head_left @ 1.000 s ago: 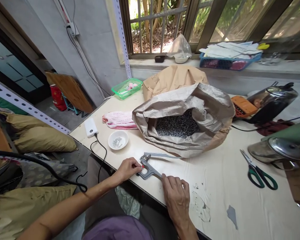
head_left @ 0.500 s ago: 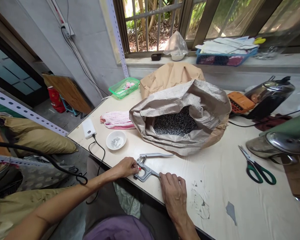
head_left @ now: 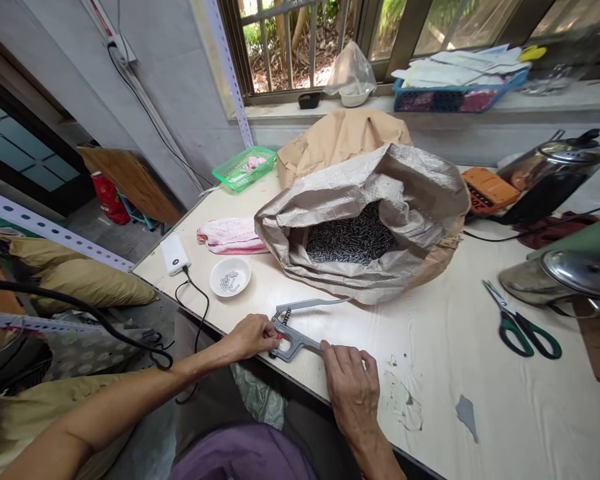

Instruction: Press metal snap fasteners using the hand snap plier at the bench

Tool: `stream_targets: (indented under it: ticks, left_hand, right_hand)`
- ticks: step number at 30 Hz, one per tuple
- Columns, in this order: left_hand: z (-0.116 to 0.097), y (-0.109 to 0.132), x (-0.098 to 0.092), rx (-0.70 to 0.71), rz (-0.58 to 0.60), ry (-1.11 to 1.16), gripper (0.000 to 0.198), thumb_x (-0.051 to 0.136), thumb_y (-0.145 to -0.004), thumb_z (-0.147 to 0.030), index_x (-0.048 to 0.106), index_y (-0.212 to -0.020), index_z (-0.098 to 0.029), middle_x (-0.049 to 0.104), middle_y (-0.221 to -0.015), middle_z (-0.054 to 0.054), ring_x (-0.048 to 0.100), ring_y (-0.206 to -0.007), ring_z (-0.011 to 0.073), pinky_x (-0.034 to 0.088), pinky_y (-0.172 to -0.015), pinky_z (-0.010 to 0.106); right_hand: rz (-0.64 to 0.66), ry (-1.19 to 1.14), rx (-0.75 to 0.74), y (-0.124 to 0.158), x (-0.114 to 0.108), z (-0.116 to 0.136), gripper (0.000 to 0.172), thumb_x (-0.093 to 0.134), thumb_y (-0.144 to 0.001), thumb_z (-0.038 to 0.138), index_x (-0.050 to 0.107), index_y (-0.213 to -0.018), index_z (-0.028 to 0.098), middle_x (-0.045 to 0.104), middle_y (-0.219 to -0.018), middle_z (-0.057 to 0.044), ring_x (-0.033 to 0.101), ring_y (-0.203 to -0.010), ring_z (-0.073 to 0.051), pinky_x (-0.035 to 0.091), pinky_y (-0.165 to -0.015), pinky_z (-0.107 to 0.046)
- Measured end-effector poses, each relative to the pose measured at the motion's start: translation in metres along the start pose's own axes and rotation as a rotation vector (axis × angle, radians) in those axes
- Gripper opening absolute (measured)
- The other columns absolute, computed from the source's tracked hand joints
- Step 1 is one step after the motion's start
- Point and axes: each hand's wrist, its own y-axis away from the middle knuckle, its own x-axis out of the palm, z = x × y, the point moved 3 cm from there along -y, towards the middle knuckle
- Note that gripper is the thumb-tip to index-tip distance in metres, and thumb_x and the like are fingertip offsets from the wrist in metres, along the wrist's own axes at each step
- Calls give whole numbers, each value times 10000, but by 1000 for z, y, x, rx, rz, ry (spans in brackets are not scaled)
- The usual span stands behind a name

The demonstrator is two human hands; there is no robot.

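Note:
A grey metal hand tool [head_left: 296,343], plier-like with two long handles and a coil spring, lies at the table's front edge with its handles spread. My right hand [head_left: 353,380] is closed on the end of its lower handle. At the tool's head my left hand [head_left: 255,335] has its fingertips pinched together. A tiny red piece [head_left: 279,337] shows beside those fingertips; whether it is held or part of the tool I cannot tell. Behind my left hand is a white bowl [head_left: 247,283] with small metal pins [head_left: 229,281] in it.
An open sack [head_left: 330,283] full of dark metal pins stands behind the tool. A white power bank [head_left: 175,255] with a cable is at the left, near a green basket [head_left: 225,175]. Scissors [head_left: 523,327] and a metal mug [head_left: 525,280] are on the right.
The view has shifted slightly, so the things at the back sit higher in the picture. Both hands keep their places at the tool, with little visible movement.

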Motion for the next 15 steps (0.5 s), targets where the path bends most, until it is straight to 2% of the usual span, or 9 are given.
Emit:
stream_targets:
  ticks: [5,11,13,15]
  left_hand:
    - [6,3,6,-86,-35,130,238,568,-678,-318,693,-672,-116,632,-630,13,502,-594,118,332,-542,194]
    - [13,1,6,-125,30,215,256,579,-639,-355,646,-629,-108,541,-553,-20,439,-549,98,301,-515,198]
    - [13,0,4,-128,54,191,245,579,-631,-358,605,-578,-120,488,-514,-34,411,-530,93,270,-495,204]
    - [11,-1,2,-132,87,147,238,578,-626,-351,557,-532,-134,433,-476,-44,383,-511,90,240,-480,213]
  right_hand:
    - [65,-45,1,1,4,-2,239,430,-878,99,607,-1009,191,591,-752,-26,476,-779,-166,322,-809,-337]
    - [128,-117,7,-1,9,-8,209,450,-881,141,616,-981,219,600,-808,-25,471,-758,-155,325,-784,-318]
    - [174,-162,-7,-4,6,-12,172,466,-887,202,621,-951,239,598,-823,-25,478,-755,-150,342,-749,-304]
    - [218,-202,-36,-9,5,-18,192,500,-875,302,608,-1026,256,610,-949,-47,508,-836,-165,369,-745,-303]
